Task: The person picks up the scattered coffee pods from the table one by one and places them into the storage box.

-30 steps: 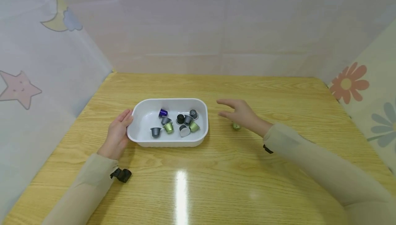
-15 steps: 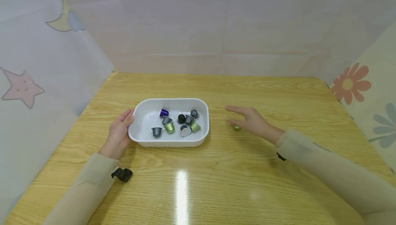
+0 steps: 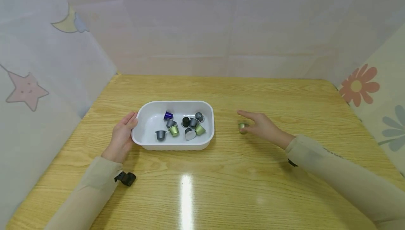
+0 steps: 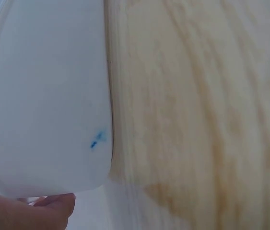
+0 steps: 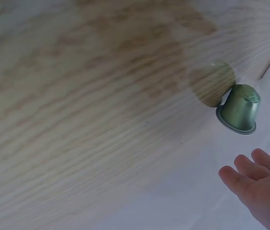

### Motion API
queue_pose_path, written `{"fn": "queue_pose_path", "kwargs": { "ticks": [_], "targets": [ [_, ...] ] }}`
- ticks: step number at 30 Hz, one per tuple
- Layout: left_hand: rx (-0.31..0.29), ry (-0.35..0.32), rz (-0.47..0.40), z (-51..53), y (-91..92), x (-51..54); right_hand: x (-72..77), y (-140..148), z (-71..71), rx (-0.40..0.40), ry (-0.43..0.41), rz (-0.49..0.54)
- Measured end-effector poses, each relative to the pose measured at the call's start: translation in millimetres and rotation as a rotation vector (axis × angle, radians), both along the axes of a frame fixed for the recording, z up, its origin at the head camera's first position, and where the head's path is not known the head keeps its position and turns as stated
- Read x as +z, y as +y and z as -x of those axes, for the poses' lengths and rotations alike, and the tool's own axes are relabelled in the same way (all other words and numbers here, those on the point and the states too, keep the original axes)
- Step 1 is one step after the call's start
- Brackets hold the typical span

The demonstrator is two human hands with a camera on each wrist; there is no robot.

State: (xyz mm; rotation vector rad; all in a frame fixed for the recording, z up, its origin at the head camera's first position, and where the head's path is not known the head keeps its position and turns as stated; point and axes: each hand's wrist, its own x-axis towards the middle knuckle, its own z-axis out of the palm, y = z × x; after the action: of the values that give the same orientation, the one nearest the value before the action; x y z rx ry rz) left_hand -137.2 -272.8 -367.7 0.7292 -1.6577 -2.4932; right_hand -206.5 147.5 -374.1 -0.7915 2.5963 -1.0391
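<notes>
At the left end of a white plastic tub [image 3: 172, 146], my left hand [image 3: 118, 138] holds the rim, thumb at the edge. In the left wrist view, fingers [image 4: 53, 211] touch the tub's end wall. Inside the tub lie several coffee capsules: a purple one [image 3: 168, 115], green ones [image 3: 173, 130], a black one [image 3: 186, 121] and grey ones [image 3: 160, 135]. My right hand [image 3: 262, 128] is open around a green coffee capsule [image 5: 240, 109] on the table, thumb and fingers spread. The right wrist view shows a gap between this capsule and the fingers.
The wooden table [image 3: 221, 184] carries the tub and the lone capsule. A pale cloth wall [image 3: 221, 40] rises behind the table, and printed cloths stand at both sides. A small black device [image 3: 126, 178] is strapped at the left wrist.
My right hand has moved right and slightly toward me, over to the lone green capsule, which now shows between thumb and fingers. My left hand and the tub have stayed in place.
</notes>
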Motion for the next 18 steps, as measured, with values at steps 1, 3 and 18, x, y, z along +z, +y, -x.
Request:
{"fn": "queue_pose_path", "kwargs": {
  "ticks": [1, 3, 18],
  "targets": [
    [0.002, -0.002, -0.006, 0.3, 0.0, 0.4, -0.4, 1, 0.2, 0.003, 0.007, -0.003],
    [0.002, -0.003, -0.013, 0.4, 0.1, 0.9, -1.4, 2, 0.9, 0.005, 0.010, 0.000],
    [-0.011, -0.002, 0.021, 0.8, -0.1, -0.5, -19.4, 6, 7.8, 0.045, -0.025, 0.019]
  ]
}}
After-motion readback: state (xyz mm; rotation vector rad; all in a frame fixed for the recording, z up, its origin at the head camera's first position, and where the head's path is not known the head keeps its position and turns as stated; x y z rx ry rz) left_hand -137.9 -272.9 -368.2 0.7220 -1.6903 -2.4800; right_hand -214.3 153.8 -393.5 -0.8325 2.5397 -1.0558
